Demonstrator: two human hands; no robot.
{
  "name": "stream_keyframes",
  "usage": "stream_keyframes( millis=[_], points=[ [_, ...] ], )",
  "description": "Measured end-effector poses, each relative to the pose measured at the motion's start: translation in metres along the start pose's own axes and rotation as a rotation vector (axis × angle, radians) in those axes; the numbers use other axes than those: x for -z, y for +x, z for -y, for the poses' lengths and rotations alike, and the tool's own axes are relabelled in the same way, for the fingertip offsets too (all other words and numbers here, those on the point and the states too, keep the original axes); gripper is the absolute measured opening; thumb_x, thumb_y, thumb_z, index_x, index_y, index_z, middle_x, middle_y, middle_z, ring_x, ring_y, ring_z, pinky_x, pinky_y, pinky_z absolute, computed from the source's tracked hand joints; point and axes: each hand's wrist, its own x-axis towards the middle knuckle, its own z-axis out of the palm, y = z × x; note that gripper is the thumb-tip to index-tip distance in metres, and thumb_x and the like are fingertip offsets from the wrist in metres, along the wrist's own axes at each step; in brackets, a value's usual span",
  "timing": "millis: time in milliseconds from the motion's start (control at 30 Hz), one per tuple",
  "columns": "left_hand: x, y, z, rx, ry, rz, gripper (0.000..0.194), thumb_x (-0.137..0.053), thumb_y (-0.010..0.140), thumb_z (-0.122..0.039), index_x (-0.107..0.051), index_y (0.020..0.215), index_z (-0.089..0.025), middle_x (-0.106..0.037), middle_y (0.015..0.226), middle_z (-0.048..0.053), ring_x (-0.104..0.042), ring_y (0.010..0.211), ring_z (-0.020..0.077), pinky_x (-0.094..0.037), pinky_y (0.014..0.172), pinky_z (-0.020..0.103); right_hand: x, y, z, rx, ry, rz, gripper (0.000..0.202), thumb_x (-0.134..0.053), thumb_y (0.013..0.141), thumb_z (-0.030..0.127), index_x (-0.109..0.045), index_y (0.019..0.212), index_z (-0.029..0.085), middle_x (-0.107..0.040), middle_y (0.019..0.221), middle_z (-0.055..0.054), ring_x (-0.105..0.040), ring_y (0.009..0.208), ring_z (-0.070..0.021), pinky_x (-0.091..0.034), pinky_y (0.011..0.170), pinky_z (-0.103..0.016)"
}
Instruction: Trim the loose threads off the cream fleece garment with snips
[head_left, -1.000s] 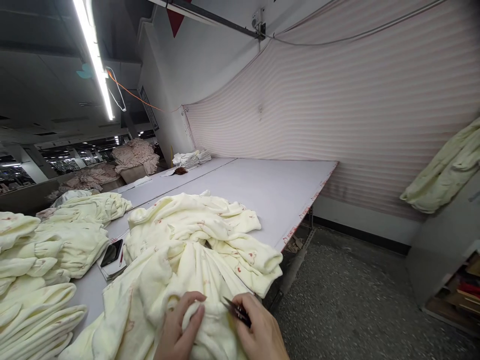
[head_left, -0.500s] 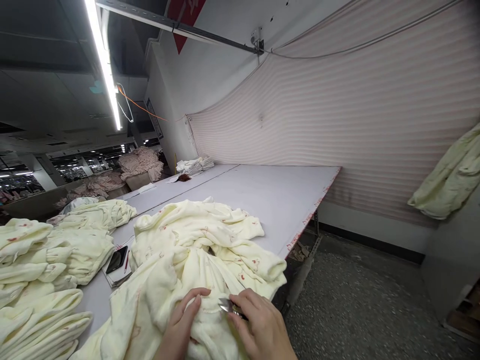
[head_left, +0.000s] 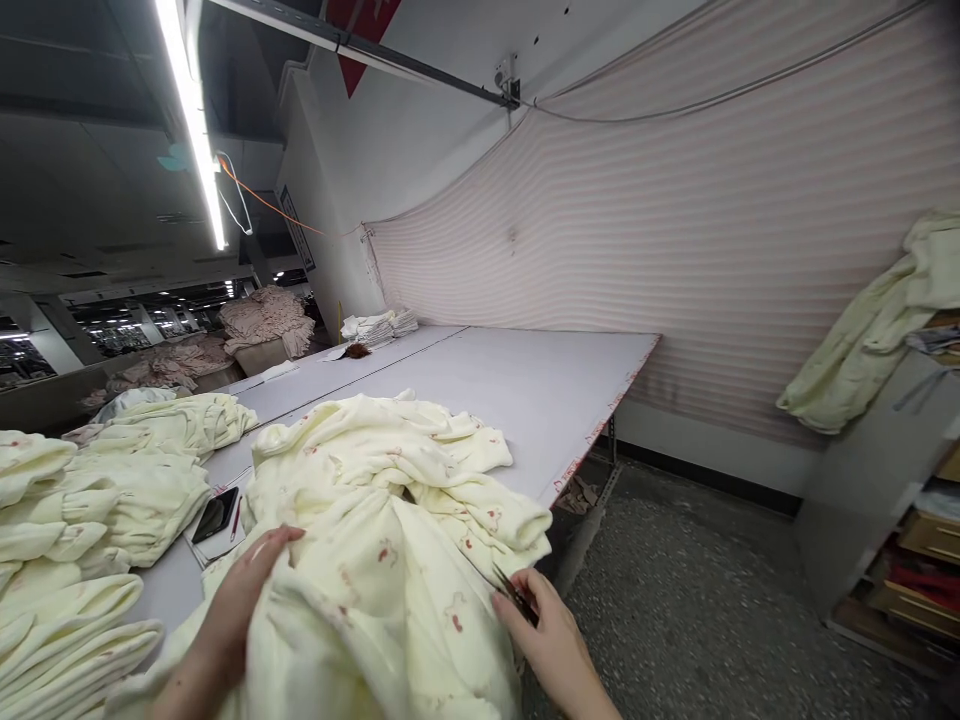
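Note:
A pale yellow fleece garment (head_left: pixel 390 520) with small red prints lies bunched on the grey table (head_left: pixel 517 390) in front of me. My left hand (head_left: pixel 240 600) presses flat on its left side, fingers spread over the fabric. At the garment's right edge, near the table's edge, my right hand (head_left: pixel 551 640) holds small dark thread snips (head_left: pixel 514 592), their tips pointing toward the cloth.
Stacks of similar yellow garments (head_left: pixel 82 530) fill the table's left. A phone (head_left: pixel 215 515) on a notepad lies between them and my garment. Further folded piles (head_left: pixel 379 322) sit at the far end. Another garment (head_left: pixel 870 335) hangs over a shelf unit at right. Speckled floor lies beyond the table's edge.
My hands have spread apart: the left moved left across the garment, the right moved right with the snips. The fabric between them is turned over and smoother.

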Motion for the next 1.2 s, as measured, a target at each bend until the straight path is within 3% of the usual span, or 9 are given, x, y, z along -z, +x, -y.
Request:
stream_keyframes(
  millis=[300, 467, 633, 700, 767, 900, 967, 1100, 1200],
  points=[
    [-0.013, -0.008, -0.002, -0.165, 0.643, 0.003, 0.033, -0.049, 0.08, -0.059, -0.058, 0.086, -0.027, -0.056, 0.052, -0.005, -0.06, 0.059, 0.0232, -0.045, 0.064, 0.033, -0.029, -0.037, -0.043, -0.103, 0.149, 0.048, 0.022, -0.057, 0.074, 0.044, -0.051, 0.071, 0.023, -0.054, 0.075, 0.001, -0.051, 0.074, -0.0188, -0.039, 0.069, -0.027],
    [-0.011, -0.015, 0.0, -0.306, 0.742, -0.038, 0.034, -0.045, 0.084, -0.052, -0.058, 0.097, -0.024, -0.069, 0.076, 0.005, -0.065, 0.076, 0.0278, -0.046, 0.075, 0.039, -0.047, -0.051, -0.049, -0.218, 0.621, 0.244, 0.036, -0.078, 0.049, 0.045, -0.058, 0.063, 0.019, -0.052, 0.06, 0.003, -0.05, 0.063, -0.0155, -0.04, 0.064, -0.026],
    [-0.068, -0.084, 0.04, -0.799, 0.84, 0.14, 0.066, -0.056, 0.079, -0.04, -0.035, 0.138, -0.021, -0.064, 0.124, 0.012, -0.062, 0.109, 0.0251, -0.048, 0.086, 0.036, -0.071, -0.038, -0.009, -0.274, 0.869, 0.265, 0.051, -0.069, 0.056, 0.067, -0.052, 0.071, 0.021, -0.041, 0.05, 0.009, -0.031, 0.04, -0.0055, -0.028, 0.041, -0.019],
    [-0.084, -0.1, 0.06, -0.98, 0.965, -0.084, 0.061, -0.053, 0.075, -0.015, -0.041, 0.133, -0.027, -0.062, 0.128, 0.014, -0.061, 0.111, 0.0285, -0.038, 0.097, 0.052, -0.073, -0.034, 0.013, -0.267, 0.921, 0.283, 0.05, -0.071, 0.059, 0.064, -0.052, 0.076, 0.021, -0.034, 0.046, 0.013, -0.02, 0.035, -0.0032, -0.019, 0.036, -0.018],
    [-0.077, -0.097, 0.07, -1.041, 0.962, -0.116, 0.055, -0.052, 0.072, -0.018, -0.046, 0.127, -0.02, -0.066, 0.121, 0.017, -0.062, 0.108, 0.0341, -0.03, 0.1, 0.064, -0.07, -0.03, 0.029, -0.25, 0.929, 0.288, 0.047, -0.074, 0.063, 0.058, -0.057, 0.081, 0.019, -0.039, 0.046, 0.012, -0.019, 0.034, -0.0018, -0.016, 0.035, -0.017],
    [-0.019, -0.067, 0.062, -0.585, 0.726, -0.322, 0.031, -0.047, 0.083, -0.029, -0.053, 0.112, -0.018, -0.072, 0.103, 0.013, -0.068, 0.093, 0.0279, -0.055, 0.078, 0.042, -0.048, -0.018, 0.026, -0.23, 0.871, 0.196, 0.05, -0.065, 0.074, 0.061, -0.062, 0.096, 0.016, -0.068, 0.072, -0.001, -0.031, 0.034, -0.0015, -0.022, 0.035, -0.017],
    [-0.005, -0.064, 0.055, -0.475, 0.741, -0.45, 0.036, -0.044, 0.085, -0.032, -0.051, 0.116, -0.015, -0.069, 0.108, 0.017, -0.066, 0.098, 0.0317, -0.054, 0.079, 0.045, -0.038, -0.006, 0.012, -0.23, 0.829, 0.132, 0.053, -0.06, 0.076, 0.064, -0.063, 0.099, 0.016, -0.072, 0.085, -0.006, -0.045, 0.039, -0.0045, -0.033, 0.039, -0.018],
    [-0.056, -0.087, 0.058, -0.769, 0.972, -0.345, 0.058, -0.045, 0.076, -0.01, -0.049, 0.131, -0.026, -0.052, 0.138, 0.016, -0.046, 0.127, 0.039, -0.025, 0.102, 0.068, -0.04, 0.033, -0.018, -0.202, 0.737, 0.061, 0.056, -0.054, 0.081, 0.065, -0.062, 0.11, 0.017, -0.07, 0.111, -0.012, -0.068, 0.082, -0.019, -0.052, 0.068, -0.028],
    [-0.109, -0.092, 0.066, -0.594, 0.99, -0.213, 0.047, -0.052, 0.079, -0.011, -0.064, 0.115, -0.039, -0.067, 0.121, 0.008, -0.055, 0.116, 0.0363, -0.027, 0.102, 0.064, -0.055, 0.073, -0.034, -0.131, 0.62, 0.033, 0.054, -0.054, 0.084, 0.061, -0.063, 0.112, 0.016, -0.066, 0.12, -0.014, -0.062, 0.107, -0.0251, -0.049, 0.088, -0.038]
  ],
)
